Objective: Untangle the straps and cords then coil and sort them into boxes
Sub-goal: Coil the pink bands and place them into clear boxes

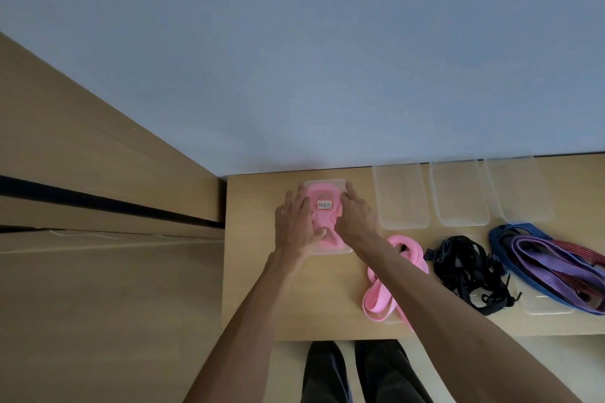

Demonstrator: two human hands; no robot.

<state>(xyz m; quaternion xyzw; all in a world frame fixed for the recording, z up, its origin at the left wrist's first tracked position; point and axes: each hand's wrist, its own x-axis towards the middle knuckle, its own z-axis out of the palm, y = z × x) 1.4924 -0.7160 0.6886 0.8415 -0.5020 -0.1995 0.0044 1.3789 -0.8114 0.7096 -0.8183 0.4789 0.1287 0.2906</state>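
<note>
A clear plastic box (pixel 330 185) with a lid and a small label sits near the table's far left; a coiled pink strap shows through the lid. My left hand (pixel 294 222) lies flat on the lid's left side, and my right hand (pixel 357 216) presses flat on its right side. A second pink strap (pixel 381 296) lies loose to the right, partly under my right forearm. Further right are a tangle of black straps (pixel 471 271) and a bundle of purple and blue cords (pixel 553 262).
Three clear lids or boxes (pixel 401 203) (pixel 458 196) (pixel 517 193) stand in a row along the wall at the back right. Another clear box (pixel 546 306) lies under the purple bundle. The wooden table (pixel 255 271) ends at left beside a cabinet (pixel 98 206). My legs are below the front edge.
</note>
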